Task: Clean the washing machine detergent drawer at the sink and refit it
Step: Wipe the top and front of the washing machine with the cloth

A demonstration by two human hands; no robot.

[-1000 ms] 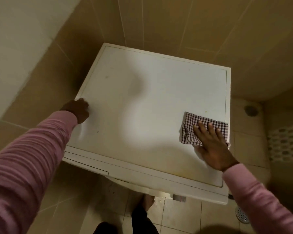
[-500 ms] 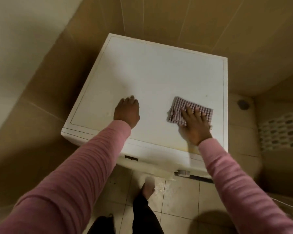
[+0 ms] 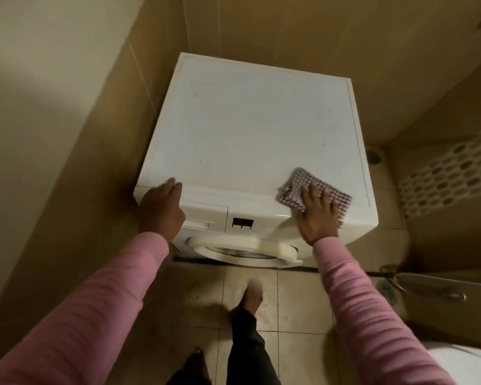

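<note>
The right hand [image 3: 318, 215] lies flat, fingers spread, pressing a checked cloth [image 3: 315, 191] on the washing machine [image 3: 250, 129] lid at its five o'clock corner, gripping nothing. The left hand [image 3: 161, 209] rests open over the seven o'clock corner, just beside the detergent drawer [image 3: 203, 215], which sits closed in the front panel. The cloth overhangs the rounded edge; a hard wipe could slide it off onto the wet-looking floor [image 3: 250, 290].

The left hand [image 3: 161, 208] hides the left end of the detergent drawer [image 3: 204, 215] on the washing machine [image 3: 250, 129].
</note>
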